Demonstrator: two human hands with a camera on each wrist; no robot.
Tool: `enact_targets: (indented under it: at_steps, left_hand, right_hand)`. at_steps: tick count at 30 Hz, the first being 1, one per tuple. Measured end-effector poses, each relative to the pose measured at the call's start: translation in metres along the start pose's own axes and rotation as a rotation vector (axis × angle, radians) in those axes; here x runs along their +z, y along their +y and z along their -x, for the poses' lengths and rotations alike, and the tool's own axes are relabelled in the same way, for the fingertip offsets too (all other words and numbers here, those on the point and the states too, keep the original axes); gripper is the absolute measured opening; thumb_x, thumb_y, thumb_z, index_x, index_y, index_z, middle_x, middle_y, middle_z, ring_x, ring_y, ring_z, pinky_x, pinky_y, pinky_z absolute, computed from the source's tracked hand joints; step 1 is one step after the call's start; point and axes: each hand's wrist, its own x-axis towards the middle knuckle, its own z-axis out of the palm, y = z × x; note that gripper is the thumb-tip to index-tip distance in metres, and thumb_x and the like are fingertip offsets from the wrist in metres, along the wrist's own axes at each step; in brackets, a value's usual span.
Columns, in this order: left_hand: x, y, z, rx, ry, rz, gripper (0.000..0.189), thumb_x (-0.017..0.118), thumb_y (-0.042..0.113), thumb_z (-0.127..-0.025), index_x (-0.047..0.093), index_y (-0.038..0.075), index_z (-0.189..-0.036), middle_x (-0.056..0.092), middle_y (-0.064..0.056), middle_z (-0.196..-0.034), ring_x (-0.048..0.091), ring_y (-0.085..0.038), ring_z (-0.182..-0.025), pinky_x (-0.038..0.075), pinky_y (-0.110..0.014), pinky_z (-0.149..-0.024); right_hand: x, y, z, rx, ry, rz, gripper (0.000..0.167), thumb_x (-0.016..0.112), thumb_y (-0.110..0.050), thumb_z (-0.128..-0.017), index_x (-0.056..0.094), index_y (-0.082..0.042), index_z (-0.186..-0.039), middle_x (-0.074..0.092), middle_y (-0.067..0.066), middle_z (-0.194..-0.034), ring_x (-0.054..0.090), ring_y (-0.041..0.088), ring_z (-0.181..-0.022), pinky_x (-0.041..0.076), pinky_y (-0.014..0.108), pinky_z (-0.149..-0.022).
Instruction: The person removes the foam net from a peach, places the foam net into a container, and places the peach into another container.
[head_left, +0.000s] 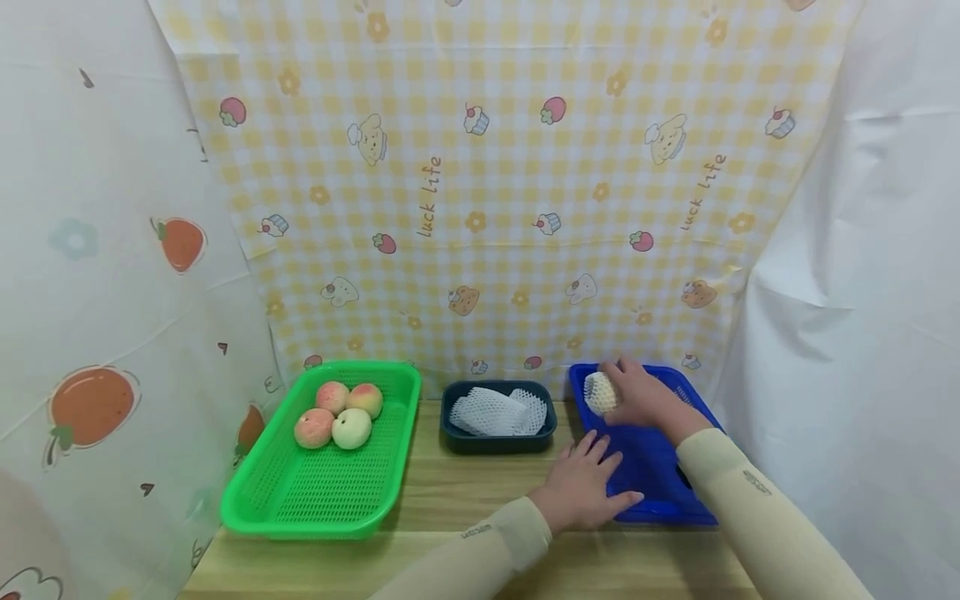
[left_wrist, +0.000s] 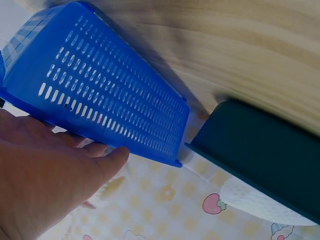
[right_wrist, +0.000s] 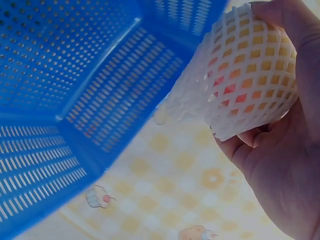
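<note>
My right hand [head_left: 637, 396] grips a peach [right_wrist: 231, 89] wrapped in a white foam net [right_wrist: 270, 95], over the back left part of the blue basket [head_left: 637, 467]. In the right wrist view, yellow and pink skin shows through the mesh, and loose net hangs toward the basket wall. My left hand [head_left: 579, 490] is at the basket's left rim, its fingers spread and fairly straight. The left wrist view has its thumb and fingers along that rim, with some fingertips hidden behind it.
A dark green box [head_left: 498, 445] holding several white foam nets [head_left: 487, 412] stands in the middle. To the left, a green basket [head_left: 322, 527] holds several bare peaches [head_left: 313, 428] near its back. Behind hangs a checked cloth [head_left: 510, 183]; the table [head_left: 450, 508] is wood-grained.
</note>
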Motion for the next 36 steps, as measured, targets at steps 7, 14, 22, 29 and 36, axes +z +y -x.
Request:
enact_targets:
  at_steps: [7, 14, 22, 29, 36]
  left_hand:
    - [-0.003, -0.012, 0.008, 0.007, 0.044, 0.084, 0.077, 0.030, 0.076, -0.111, 0.049, 0.027, -0.168, 0.037, 0.001, -0.177, 0.024, -0.023, -0.167, 0.030, -0.055, -0.131]
    - [-0.028, -0.032, 0.039, -0.054, 0.099, 0.117, 0.071, 0.044, 0.071, -0.111, 0.063, 0.019, -0.154, 0.056, -0.001, -0.162, 0.047, -0.027, -0.154, 0.044, -0.053, -0.120]
    - [-0.048, -0.072, 0.074, -0.145, 0.206, 0.211, 0.058, 0.062, 0.062, -0.108, 0.072, 0.015, -0.141, 0.068, -0.004, -0.144, 0.062, -0.026, -0.135, 0.052, -0.049, -0.111]
    - [-0.064, -0.097, 0.103, -0.202, 0.311, 0.346, 0.053, 0.070, 0.054, -0.107, 0.073, 0.010, -0.136, 0.070, -0.007, -0.137, 0.067, -0.027, -0.128, 0.055, -0.049, -0.109]
    - [-0.075, -0.110, 0.120, -0.256, 0.375, 0.411, 0.045, 0.073, 0.045, -0.107, 0.073, 0.008, -0.133, 0.070, -0.009, -0.134, 0.066, -0.030, -0.127, 0.055, -0.053, -0.108]
  right_hand:
    - [0.003, -0.011, 0.014, -0.040, 0.049, 0.010, 0.090, 0.096, -0.033, -0.085, 0.053, -0.006, -0.159, 0.054, 0.027, -0.140, 0.063, 0.037, -0.107, 0.059, 0.057, -0.083]
    - [0.000, -0.034, 0.022, -0.099, 0.102, -0.019, 0.089, 0.097, -0.037, -0.083, 0.057, -0.008, -0.157, 0.058, 0.028, -0.139, 0.063, 0.039, -0.111, 0.060, 0.056, -0.083]
    - [0.004, -0.058, 0.027, -0.153, 0.127, -0.016, 0.088, 0.099, -0.034, -0.077, 0.062, -0.010, -0.153, 0.057, 0.008, -0.117, 0.055, 0.020, -0.093, 0.055, 0.038, -0.073]
    - [0.009, -0.083, 0.032, -0.212, 0.130, -0.006, 0.085, 0.098, -0.036, -0.077, 0.063, -0.013, -0.151, 0.053, 0.001, -0.109, 0.050, 0.013, -0.088, 0.051, 0.032, -0.071]
    - [0.012, -0.106, 0.032, -0.266, 0.146, 0.003, 0.086, 0.098, -0.034, -0.074, 0.063, -0.014, -0.150, 0.054, 0.000, -0.113, 0.052, 0.013, -0.092, 0.055, 0.033, -0.075]
